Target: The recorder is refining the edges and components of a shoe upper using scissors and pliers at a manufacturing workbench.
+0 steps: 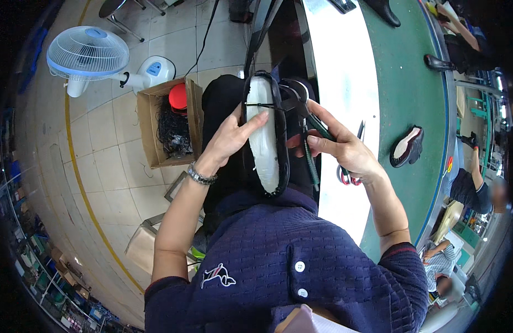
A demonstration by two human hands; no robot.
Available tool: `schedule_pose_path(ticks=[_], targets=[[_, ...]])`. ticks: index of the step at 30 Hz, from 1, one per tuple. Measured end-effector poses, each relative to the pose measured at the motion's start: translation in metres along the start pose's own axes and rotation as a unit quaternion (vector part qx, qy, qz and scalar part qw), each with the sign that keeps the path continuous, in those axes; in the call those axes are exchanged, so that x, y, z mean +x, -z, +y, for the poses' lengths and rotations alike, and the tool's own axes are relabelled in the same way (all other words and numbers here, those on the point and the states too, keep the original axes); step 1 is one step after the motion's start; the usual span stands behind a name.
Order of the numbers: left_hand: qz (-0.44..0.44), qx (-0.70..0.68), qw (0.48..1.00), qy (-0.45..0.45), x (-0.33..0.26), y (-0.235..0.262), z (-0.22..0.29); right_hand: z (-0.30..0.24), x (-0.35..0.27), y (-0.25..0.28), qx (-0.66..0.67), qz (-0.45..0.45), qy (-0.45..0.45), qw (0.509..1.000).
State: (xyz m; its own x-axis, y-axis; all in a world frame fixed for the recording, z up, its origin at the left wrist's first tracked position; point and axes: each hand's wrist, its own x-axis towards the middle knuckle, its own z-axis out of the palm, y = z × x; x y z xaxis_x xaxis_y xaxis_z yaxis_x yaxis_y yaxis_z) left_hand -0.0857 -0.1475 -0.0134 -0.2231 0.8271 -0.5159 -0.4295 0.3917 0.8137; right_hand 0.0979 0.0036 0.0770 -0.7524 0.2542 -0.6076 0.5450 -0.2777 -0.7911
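A black shoe upper on a white last lies sole side up over my lap. My left hand grips its left side, fingers laid across the white sole face. My right hand pinches a dark green-handled tool against the shoe's right edge, near a black band that crosses the last. A metal bracelet sits on my left wrist.
Scissors with red handles lie on the white strip beside the green conveyor belt. A black shoe and other dark shoes rest on the belt. An open cardboard box and a floor fan stand at left. Other people sit at right.
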Motion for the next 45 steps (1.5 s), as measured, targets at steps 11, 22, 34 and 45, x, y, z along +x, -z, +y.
schedule_pose_path(ticks=[11, 22, 34, 45], targets=[[0.226, 0.250, 0.887, -0.316, 0.032, 0.005, 0.019, -0.035, 0.032, -0.016, 0.153, -0.006, -0.127, 0.980], [0.219, 0.361, 0.810, -0.408, 0.033, 0.012, 0.014, -0.019, 0.035, -0.016, -0.121, -0.005, -0.016, 0.993], [0.215, 0.349, 0.797, -0.443, 0.030, 0.018, 0.012, -0.015, 0.029, -0.019, -0.209, 0.008, 0.026, 0.977], [0.161, 0.475, 0.729, -0.466, 0.028, 0.024, 0.016, -0.080, 0.021, -0.009, -0.456, -0.044, 0.004, 0.889]])
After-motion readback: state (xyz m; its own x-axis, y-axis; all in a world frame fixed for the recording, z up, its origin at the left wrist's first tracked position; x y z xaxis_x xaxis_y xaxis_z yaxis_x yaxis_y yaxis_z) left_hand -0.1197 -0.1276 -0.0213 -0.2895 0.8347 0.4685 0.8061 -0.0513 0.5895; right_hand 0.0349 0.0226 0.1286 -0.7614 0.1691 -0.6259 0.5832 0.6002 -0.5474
